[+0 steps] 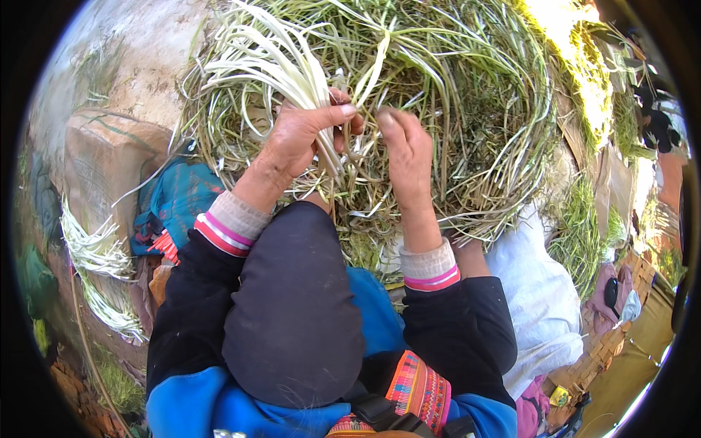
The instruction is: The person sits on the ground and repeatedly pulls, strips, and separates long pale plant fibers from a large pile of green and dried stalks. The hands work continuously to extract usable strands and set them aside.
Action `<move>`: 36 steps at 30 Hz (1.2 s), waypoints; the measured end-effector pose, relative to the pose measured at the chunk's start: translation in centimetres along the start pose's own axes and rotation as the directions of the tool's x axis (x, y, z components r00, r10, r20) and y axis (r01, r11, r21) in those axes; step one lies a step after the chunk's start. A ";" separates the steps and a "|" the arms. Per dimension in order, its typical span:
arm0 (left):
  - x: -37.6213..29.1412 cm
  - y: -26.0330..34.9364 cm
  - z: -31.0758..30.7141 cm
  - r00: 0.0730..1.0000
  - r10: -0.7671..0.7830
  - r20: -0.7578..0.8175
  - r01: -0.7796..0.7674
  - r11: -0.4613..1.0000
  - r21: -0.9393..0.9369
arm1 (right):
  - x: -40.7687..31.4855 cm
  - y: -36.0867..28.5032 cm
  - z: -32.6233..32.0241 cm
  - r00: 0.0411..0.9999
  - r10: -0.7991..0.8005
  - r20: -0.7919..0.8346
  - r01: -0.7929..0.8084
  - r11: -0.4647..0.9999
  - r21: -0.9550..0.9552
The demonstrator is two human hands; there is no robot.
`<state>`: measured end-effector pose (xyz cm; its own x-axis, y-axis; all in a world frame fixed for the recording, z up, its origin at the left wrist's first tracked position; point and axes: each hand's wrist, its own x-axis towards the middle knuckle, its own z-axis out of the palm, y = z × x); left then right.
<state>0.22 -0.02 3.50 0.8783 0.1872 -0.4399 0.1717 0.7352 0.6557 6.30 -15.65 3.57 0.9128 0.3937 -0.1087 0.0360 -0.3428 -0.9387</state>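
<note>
My left hand [298, 134] grips a bunch of long white plant stalks [282, 63], possibly blanched chives. Their pale tops fan out to the upper left and the cut or root ends point down toward my knee. One yellowish-green stalk [375, 68] runs upward from beside the left fingertips. Just right of it is my right hand [406, 150], its fingers curled in with the thumb against them. Whether a thin strand is between those fingers is hard to see. Beneath both hands spreads a broad heap of green and straw-coloured stalks and leaf trimmings [476, 109].
Tied-looking bunches of white stalks [98, 246] lie at the left, by a tan sack [109, 159] and a teal cloth bag [183, 183]. A white woven sack [539, 306] is beside my right leg. Greens [575, 235] and a woven mat [594, 347] are farther right.
</note>
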 end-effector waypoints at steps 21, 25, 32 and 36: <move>-1.1 2.1 -8.8 0.936 0.070 -0.345 -0.036 0.994 0.104 | 3.1 4.5 -15.6 0.749 0.369 -0.550 0.045 0.800 0.598; -0.8 2.6 -8.1 0.914 0.284 -0.291 -0.186 0.929 0.321 | 3.8 1.7 -13.7 0.915 0.081 -0.395 0.152 0.837 0.525; 0.6 1.2 -1.1 0.970 0.234 0.065 -0.243 0.920 0.306 | 7.3 -5.5 -6.4 0.990 -0.127 -0.053 0.134 0.796 0.590; 0.1 -1.0 0.8 0.980 0.090 0.179 -0.144 0.938 0.316 | 8.7 -7.8 -3.1 0.977 -0.213 -0.011 0.181 0.799 0.574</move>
<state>0.53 -1.30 3.30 0.9558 0.1331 -0.2623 0.1756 0.4572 0.8718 15.26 -12.19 10.99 0.8886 0.4483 0.0973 -0.0398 0.2865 -0.9572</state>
